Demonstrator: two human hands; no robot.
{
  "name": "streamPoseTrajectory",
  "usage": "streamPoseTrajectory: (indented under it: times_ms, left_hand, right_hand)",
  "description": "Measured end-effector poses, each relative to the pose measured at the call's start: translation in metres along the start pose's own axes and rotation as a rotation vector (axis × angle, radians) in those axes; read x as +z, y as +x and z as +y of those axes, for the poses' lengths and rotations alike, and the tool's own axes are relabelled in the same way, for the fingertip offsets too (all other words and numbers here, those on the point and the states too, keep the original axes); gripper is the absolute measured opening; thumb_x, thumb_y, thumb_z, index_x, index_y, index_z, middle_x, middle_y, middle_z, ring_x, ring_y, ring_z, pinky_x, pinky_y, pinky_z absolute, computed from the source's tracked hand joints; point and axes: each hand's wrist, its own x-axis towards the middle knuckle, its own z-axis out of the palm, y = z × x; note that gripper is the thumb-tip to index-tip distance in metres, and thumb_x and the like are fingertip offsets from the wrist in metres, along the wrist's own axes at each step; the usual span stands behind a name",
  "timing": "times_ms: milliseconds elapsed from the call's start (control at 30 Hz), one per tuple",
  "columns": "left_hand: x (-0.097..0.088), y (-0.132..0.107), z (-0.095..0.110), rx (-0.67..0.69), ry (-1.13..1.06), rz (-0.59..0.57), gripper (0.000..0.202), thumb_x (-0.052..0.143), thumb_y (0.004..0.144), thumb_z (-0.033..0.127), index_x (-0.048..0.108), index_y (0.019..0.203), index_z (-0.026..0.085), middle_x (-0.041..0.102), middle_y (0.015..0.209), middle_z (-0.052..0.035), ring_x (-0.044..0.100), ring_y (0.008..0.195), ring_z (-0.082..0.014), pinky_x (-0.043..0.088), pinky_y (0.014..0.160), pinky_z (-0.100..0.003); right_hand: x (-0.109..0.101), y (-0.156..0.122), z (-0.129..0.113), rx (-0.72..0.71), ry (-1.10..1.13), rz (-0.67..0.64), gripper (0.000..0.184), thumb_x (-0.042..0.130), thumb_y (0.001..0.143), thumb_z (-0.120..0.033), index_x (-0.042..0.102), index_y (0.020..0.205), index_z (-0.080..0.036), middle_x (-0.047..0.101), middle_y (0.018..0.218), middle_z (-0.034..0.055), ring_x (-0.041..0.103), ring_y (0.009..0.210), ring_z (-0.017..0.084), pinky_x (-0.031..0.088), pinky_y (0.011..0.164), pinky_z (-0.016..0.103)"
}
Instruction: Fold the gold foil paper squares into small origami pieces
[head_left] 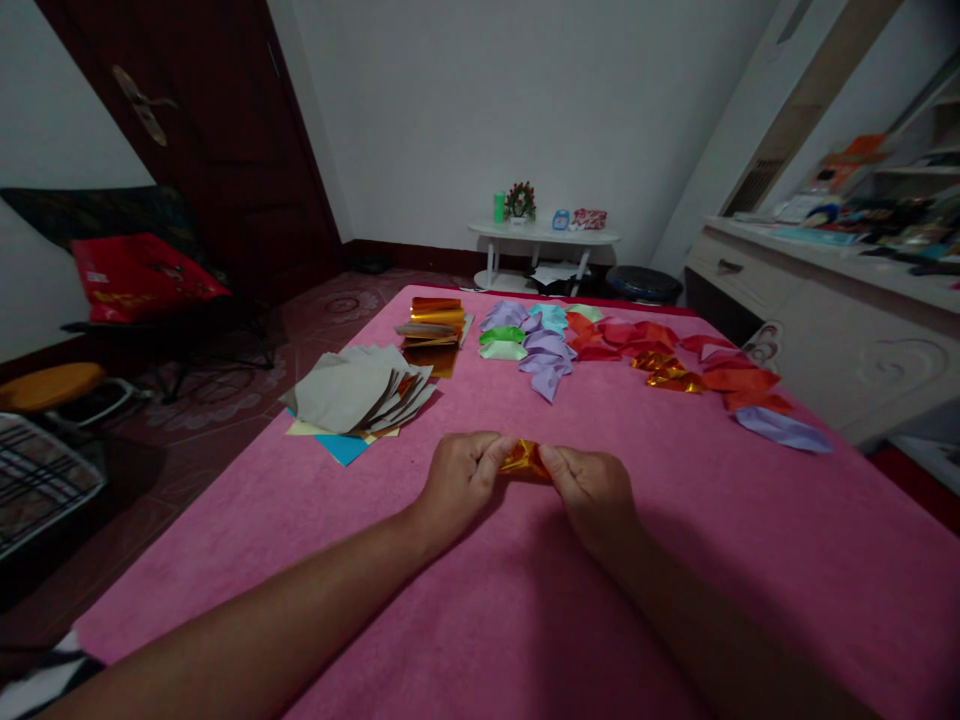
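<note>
Between my two hands is a small folded piece of shiny gold paper (526,459), held just above the pink-covered table (480,580). My left hand (466,472) pinches its left end with the thumb on top. At the other end, my right hand (596,488) grips it, thumb also uppermost. The ends of the gold paper are hidden under the fingers. Ahead to the left lies a fanned stack of pale grey-white paper sheets (349,388), with a blue sheet (343,447) sticking out below. Behind that stack are folded gold foil sheets (436,335).
Folded paper pieces spread across the table's far right: purple (547,355), green (502,335), red (652,335), gold (667,372) and lavender (782,428). A white side table (544,234) stands by the wall. To the right is a cluttered cabinet (795,310); a red bag (146,277) rests on a chair at left.
</note>
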Motion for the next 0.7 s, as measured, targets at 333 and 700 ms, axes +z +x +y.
streamPoseTrajectory:
  times_ms: [333, 700]
  left_hand:
    - [0.002, 0.004, -0.001, -0.111, -0.21, -0.014, 0.045, 0.043, 0.089, 0.045, 0.053, 0.06, 0.013, 0.045, 0.055, 0.0019, 0.04, 0.053, -0.0097, 0.032, 0.052, -0.022]
    - [0.001, 0.003, -0.001, -0.114, -0.276, 0.015, 0.044, 0.043, 0.088, 0.047, 0.051, 0.06, 0.014, 0.044, 0.056, 0.0018, 0.039, 0.054, -0.0097, 0.031, 0.052, -0.021]
  right_hand:
    - [0.003, -0.002, 0.001, 0.031, 0.372, 0.041, 0.049, 0.038, 0.089, -0.049, 0.041, 0.05, -0.019, 0.037, 0.048, -0.0035, 0.034, 0.045, 0.01, 0.025, 0.046, 0.023]
    - [0.009, -0.002, 0.004, 0.078, 0.452, -0.024, 0.05, 0.042, 0.088, -0.052, 0.039, 0.05, -0.02, 0.035, 0.049, -0.0037, 0.032, 0.047, 0.009, 0.025, 0.045, 0.023]
